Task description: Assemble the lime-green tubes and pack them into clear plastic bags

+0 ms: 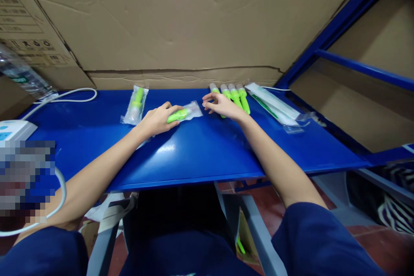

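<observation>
My left hand [161,119] is closed over a lime-green handled item [178,115] with a pale end, lying in a clear plastic bag [195,110] on the blue table. The bag's end sticks out to the right of my fingers. My right hand [224,105] hovers just right of that bag, fingers loosely bent and apart, with nothing in them. Behind it lies a row of several similar green items [242,97] with grey-white ends, partly hidden by the hand. To the left of my left hand rests another bagged green item [135,105].
A stack of flat clear bags [274,105] lies at the right of the blue table [174,155]. Cardboard [181,26] stands behind. On the left are a white power strip [16,131], a white cable [74,91] and a plastic bottle [27,75]. A blue frame [365,67] borders the right.
</observation>
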`<action>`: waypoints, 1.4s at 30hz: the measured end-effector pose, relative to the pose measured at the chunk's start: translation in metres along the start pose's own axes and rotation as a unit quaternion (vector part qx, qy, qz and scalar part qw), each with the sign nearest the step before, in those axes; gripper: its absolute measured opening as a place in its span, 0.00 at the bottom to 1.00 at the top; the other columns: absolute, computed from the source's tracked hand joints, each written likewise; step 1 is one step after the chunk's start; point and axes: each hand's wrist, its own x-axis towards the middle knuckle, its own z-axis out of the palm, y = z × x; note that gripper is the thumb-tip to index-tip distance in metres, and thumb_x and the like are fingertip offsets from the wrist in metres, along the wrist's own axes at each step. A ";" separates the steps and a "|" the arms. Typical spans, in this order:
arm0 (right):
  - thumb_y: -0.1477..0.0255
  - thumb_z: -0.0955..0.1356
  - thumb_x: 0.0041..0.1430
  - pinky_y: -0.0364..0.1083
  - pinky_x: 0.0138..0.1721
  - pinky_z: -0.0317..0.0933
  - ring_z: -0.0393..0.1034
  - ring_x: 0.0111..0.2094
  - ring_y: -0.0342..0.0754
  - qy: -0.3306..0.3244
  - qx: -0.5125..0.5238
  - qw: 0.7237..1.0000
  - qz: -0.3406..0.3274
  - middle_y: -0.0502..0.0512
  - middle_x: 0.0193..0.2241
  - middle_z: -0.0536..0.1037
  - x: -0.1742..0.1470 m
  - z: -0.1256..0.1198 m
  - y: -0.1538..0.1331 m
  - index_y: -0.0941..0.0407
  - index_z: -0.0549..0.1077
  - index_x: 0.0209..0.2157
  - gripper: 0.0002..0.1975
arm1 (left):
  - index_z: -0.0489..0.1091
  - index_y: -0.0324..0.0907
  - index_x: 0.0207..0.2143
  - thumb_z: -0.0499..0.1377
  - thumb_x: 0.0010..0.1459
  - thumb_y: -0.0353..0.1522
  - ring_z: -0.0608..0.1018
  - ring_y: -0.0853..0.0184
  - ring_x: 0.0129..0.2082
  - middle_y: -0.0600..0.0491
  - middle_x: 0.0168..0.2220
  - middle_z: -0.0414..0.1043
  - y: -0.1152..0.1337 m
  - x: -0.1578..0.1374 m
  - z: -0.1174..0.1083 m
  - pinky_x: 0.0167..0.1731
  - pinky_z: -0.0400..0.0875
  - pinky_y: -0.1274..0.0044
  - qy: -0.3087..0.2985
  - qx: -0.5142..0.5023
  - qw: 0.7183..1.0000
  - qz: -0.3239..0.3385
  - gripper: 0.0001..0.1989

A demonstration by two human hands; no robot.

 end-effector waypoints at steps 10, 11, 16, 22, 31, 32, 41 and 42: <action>0.76 0.71 0.62 0.47 0.35 0.74 0.75 0.35 0.48 -0.010 -0.067 0.998 -0.015 0.59 0.38 0.81 0.002 0.001 0.002 0.57 0.76 0.41 0.06 | 0.68 0.40 0.62 0.57 0.68 0.44 0.79 0.47 0.54 0.39 0.59 0.72 -0.012 0.001 0.001 0.48 0.76 0.64 0.076 0.032 0.992 -0.100 0.26; 0.75 0.70 0.62 0.49 0.37 0.75 0.76 0.36 0.49 -0.011 -0.081 0.996 -0.027 0.60 0.41 0.82 0.002 0.001 0.004 0.57 0.76 0.42 0.07 | 0.68 0.40 0.62 0.58 0.67 0.45 0.79 0.47 0.55 0.40 0.59 0.72 -0.013 0.002 0.001 0.49 0.76 0.64 0.070 0.028 0.993 -0.089 0.27; 0.72 0.71 0.57 0.59 0.56 0.70 0.73 0.57 0.59 -0.062 -0.180 0.967 -0.168 0.64 0.58 0.77 0.003 -0.002 0.009 0.57 0.78 0.52 0.20 | 0.65 0.43 0.65 0.63 0.64 0.43 0.77 0.52 0.60 0.44 0.63 0.71 -0.011 0.005 0.003 0.56 0.73 0.65 0.017 -0.050 0.998 0.028 0.31; 0.65 0.72 0.59 0.56 0.58 0.68 0.76 0.53 0.56 -0.186 -0.204 0.940 -0.200 0.60 0.52 0.82 -0.003 0.003 0.002 0.57 0.78 0.53 0.22 | 0.68 0.44 0.62 0.58 0.66 0.32 0.74 0.51 0.62 0.44 0.63 0.72 -0.014 0.009 0.007 0.61 0.65 0.59 0.098 0.018 0.991 0.085 0.23; 0.63 0.74 0.62 0.44 0.28 0.60 0.71 0.25 0.46 -0.092 -0.264 0.959 -0.041 0.48 0.22 0.76 -0.021 0.032 -0.011 0.56 0.67 0.41 0.16 | 0.73 0.41 0.57 0.55 0.68 0.33 0.75 0.49 0.59 0.42 0.58 0.75 -0.029 0.011 0.008 0.59 0.65 0.57 0.172 0.064 0.982 0.038 0.17; 0.63 0.72 0.66 0.44 0.27 0.60 0.70 0.23 0.46 -0.090 -0.253 0.963 -0.036 0.46 0.21 0.75 -0.022 0.037 -0.011 0.55 0.65 0.41 0.14 | 0.73 0.41 0.57 0.55 0.69 0.35 0.76 0.50 0.58 0.42 0.58 0.75 -0.028 0.011 0.008 0.59 0.65 0.58 0.167 0.059 0.983 0.048 0.17; 0.74 0.63 0.71 0.43 0.33 0.68 0.76 0.30 0.45 -0.153 -0.203 0.964 -0.081 0.54 0.31 0.81 -0.018 0.041 -0.008 0.59 0.76 0.42 0.10 | 0.65 0.45 0.68 0.49 0.75 0.45 0.67 0.54 0.70 0.43 0.72 0.62 -0.009 0.005 0.015 0.64 0.62 0.61 0.064 -0.001 0.981 0.183 0.26; 0.75 0.63 0.71 0.44 0.36 0.68 0.76 0.31 0.46 -0.135 -0.235 0.959 -0.083 0.55 0.31 0.82 -0.016 0.038 -0.008 0.60 0.77 0.43 0.11 | 0.66 0.46 0.68 0.50 0.74 0.46 0.66 0.54 0.71 0.43 0.72 0.61 -0.009 0.005 0.017 0.65 0.61 0.61 0.055 -0.002 0.980 0.191 0.26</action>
